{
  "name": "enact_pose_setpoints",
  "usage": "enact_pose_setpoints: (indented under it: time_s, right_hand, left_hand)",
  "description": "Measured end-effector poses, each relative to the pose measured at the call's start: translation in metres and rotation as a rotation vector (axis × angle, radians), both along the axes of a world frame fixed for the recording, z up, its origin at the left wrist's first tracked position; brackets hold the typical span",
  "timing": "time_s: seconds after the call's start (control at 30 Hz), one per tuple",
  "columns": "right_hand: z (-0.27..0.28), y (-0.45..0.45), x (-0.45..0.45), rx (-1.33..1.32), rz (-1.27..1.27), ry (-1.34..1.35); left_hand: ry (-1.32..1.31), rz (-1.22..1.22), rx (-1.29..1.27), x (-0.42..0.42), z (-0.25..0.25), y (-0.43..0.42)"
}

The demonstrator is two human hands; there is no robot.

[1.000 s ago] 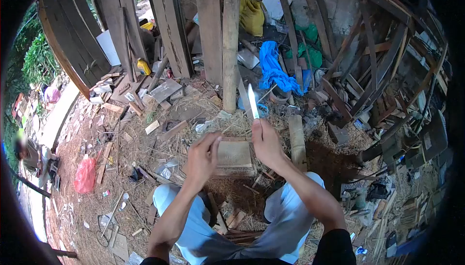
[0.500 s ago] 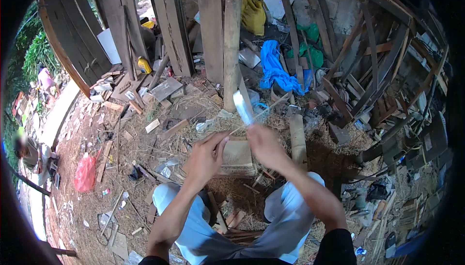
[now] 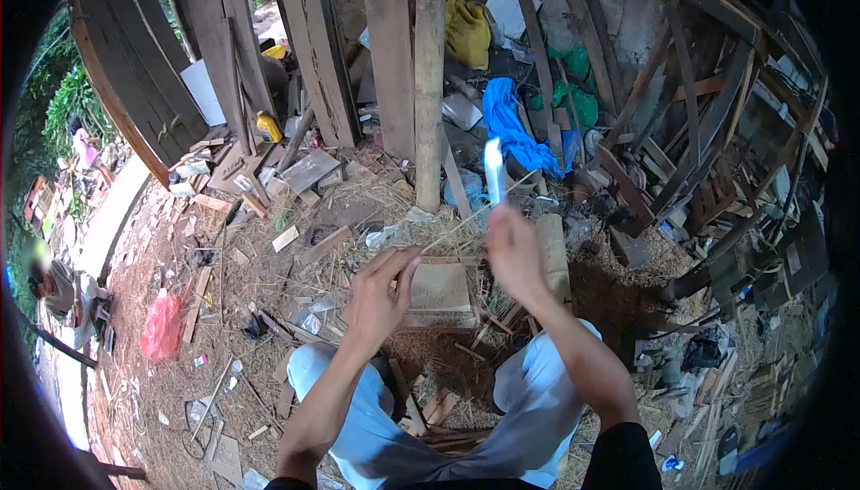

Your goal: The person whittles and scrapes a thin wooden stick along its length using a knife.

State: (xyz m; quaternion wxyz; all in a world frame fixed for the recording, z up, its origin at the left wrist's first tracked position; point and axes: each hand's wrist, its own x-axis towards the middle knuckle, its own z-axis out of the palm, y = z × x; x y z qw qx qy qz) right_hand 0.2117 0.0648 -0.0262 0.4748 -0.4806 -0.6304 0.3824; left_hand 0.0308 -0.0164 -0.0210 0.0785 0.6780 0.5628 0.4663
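Pinched in my left hand (image 3: pixel 378 300) is one end of a thin pale strip (image 3: pixel 466 221), which slants up and to the right. My right hand (image 3: pixel 514 255) is closed round the handle of a knife (image 3: pixel 494 172), whose bright blade points upward and is slightly blurred. The blade is near the strip; whether they touch is unclear. Below and between the hands lies a flat wooden block (image 3: pixel 434 287) on the ground, in front of my knees.
A bamboo post (image 3: pixel 429 87) stands ahead. Beyond are a blue cloth (image 3: pixel 511 123), a yellow bag (image 3: pixel 468 31) and leaning planks (image 3: pixel 390 51). A red plastic bag (image 3: pixel 161 327) lies left, near a seated person (image 3: pixel 63 288). Scrap wood is piled at right.
The strip has come into clear view, slanting up from my left hand. My right hand and the knife have moved right, away from my left hand.
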Motion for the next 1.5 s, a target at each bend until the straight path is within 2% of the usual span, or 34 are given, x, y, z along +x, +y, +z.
enact_pose_setpoints:
  time_s: [0.07, 0.1, 0.13, 0.2, 0.27, 0.33, 0.37, 0.4, 0.47, 0.53, 0.63, 0.67, 0.73, 0.8, 0.87, 0.9, 1.0, 1.07, 1.13, 1.17, 1.27, 1.37, 1.43, 1.47, 1.5]
  right_hand:
    - [-0.008, -0.018, -0.012, 0.172, 0.23, -0.211]
    - [0.0, -0.02, -0.012, 0.08, 0.268, -0.322]
    - [0.003, -0.016, -0.011, 0.077, 0.267, -0.315]
    - [0.009, -0.006, -0.001, 0.098, 0.002, -0.011]
    - [-0.001, 0.001, 0.003, 0.126, -0.023, -0.034]
    - [-0.004, -0.017, -0.007, 0.108, 0.285, -0.204]
    - [0.016, -0.027, -0.01, 0.047, 0.313, -0.36]
    - [0.015, -0.023, -0.009, 0.041, 0.313, -0.354]
    - [0.013, -0.01, 0.0, 0.057, 0.109, -0.052]
    - [0.019, -0.01, 0.001, 0.019, 0.022, -0.144]
    - [0.003, -0.018, -0.01, 0.132, 0.205, -0.282]
    - [0.006, -0.016, -0.007, 0.129, 0.203, -0.278]
    - [0.015, -0.01, 0.002, 0.062, 0.031, -0.046]
    - [0.009, -0.013, -0.002, 0.124, 0.036, -0.081]
    - [0.004, -0.026, -0.015, 0.146, 0.248, -0.332]
    - [0.006, -0.024, -0.012, 0.145, 0.245, -0.33]
    - [0.017, -0.008, -0.001, 0.144, 0.011, -0.134]
    - [0.007, -0.013, -0.003, 0.183, 0.08, -0.166]
    - [0.012, -0.019, -0.006, 0.029, 0.148, -0.253]
    - [0.01, -0.014, -0.003, 0.079, 0.113, -0.159]
    - [0.012, -0.017, -0.002, 0.001, 0.19, -0.169]
    - [0.012, -0.014, 0.002, 0.066, 0.125, -0.16]
    - [0.009, -0.003, 0.004, 0.06, 0.013, -0.122]
    - [0.003, -0.008, -0.002, 0.059, 0.015, -0.122]
    - [-0.005, -0.019, -0.01, 0.073, 0.135, -0.178]
  left_hand:
    - [-0.005, -0.018, 0.05, 0.003, -0.005, 0.004]
    - [-0.003, -0.018, 0.069, 0.002, -0.007, 0.005]
    - [0.006, -0.018, 0.086, 0.0, -0.008, 0.005]
    - [0.037, -0.008, 0.073, -0.001, -0.003, 0.002]
    - [0.054, 0.002, 0.07, 0.0, -0.002, 0.002]
    - [0.042, 0.007, 0.079, 0.002, -0.005, 0.003]
    - [0.044, 0.005, 0.077, 0.003, -0.005, 0.004]
    - [0.006, 0.005, 0.076, 0.004, -0.005, 0.004]
    - [-0.026, 0.011, 0.076, 0.002, -0.004, 0.002]
    - [-0.01, 0.001, 0.097, 0.004, -0.002, 0.002]
    - [-0.099, 0.005, -0.031, 0.0, -0.006, 0.003]
    - [-0.094, 0.003, -0.035, 0.0, -0.004, 0.001]
    - [-0.2, -0.002, -0.132, -0.001, 0.003, -0.003]
    - [-0.154, 0.006, -0.143, 0.0, 0.001, -0.001]
    - [-0.109, 0.002, -0.152, 0.004, 0.0, 0.0]
    - [-0.147, -0.01, -0.174, 0.003, 0.002, -0.001]
    - [-0.158, -0.015, -0.171, 0.0, 0.003, -0.003]
    - [-0.152, -0.017, -0.14, -0.001, -0.002, -0.001]
    - [-0.155, -0.029, -0.11, -0.009, -0.014, 0.003]
    - [-0.149, -0.031, -0.112, -0.008, -0.01, 0.002]
    - [-0.167, -0.026, -0.178, -0.004, 0.0, -0.003]
    - [-0.149, -0.005, -0.154, -0.002, -0.005, 0.003]
    - [-0.169, -0.053, -0.024, -0.004, -0.009, 0.004]
    - [-0.169, -0.051, -0.025, -0.002, -0.007, 0.003]
    - [-0.139, -0.022, -0.078, 0.001, -0.003, 0.003]
